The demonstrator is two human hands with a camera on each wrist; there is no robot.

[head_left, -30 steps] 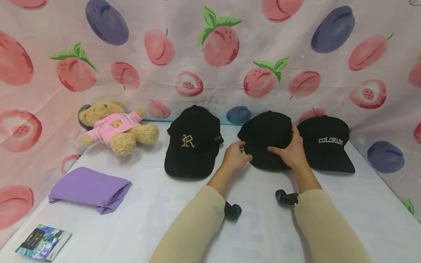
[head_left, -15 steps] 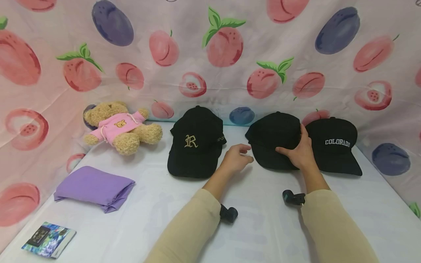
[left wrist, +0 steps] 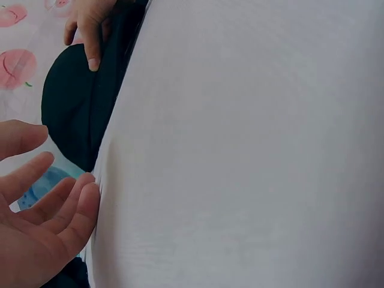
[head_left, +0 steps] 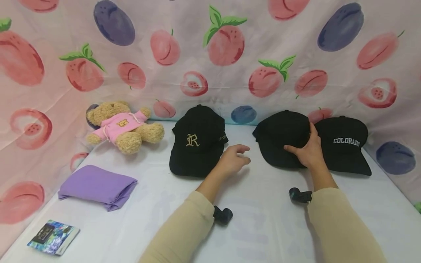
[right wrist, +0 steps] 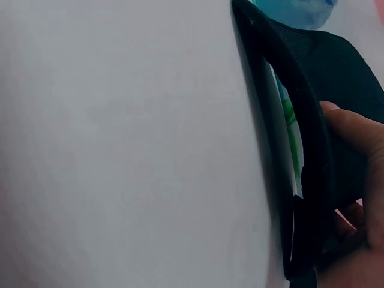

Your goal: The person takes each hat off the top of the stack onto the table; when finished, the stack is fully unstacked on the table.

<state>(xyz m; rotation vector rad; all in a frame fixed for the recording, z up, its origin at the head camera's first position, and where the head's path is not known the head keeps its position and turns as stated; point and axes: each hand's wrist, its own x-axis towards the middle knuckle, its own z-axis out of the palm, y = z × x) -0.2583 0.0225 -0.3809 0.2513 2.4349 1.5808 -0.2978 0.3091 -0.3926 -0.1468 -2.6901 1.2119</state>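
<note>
Head view: above, facing forward-down, well back from plain black cap (head_left: 281, 138). Both wrist views: low over counter (left wrist: 252, 144), close to same cap (left wrist: 75, 108), (right wrist: 336, 78), shared by all.

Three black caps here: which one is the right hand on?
The plain middle cap, no lettering; right hand grips its right side. The R cap and COLORADO cap lie untouched.

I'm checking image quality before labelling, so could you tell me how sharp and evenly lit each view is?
Head view: even soft light, faint shadows, the plain black cap sharp. Left wrist view: the left hand near and soft, table featureless. Right wrist view: the cap's brim very close, blurred and dark, the right hand cropped.
</note>
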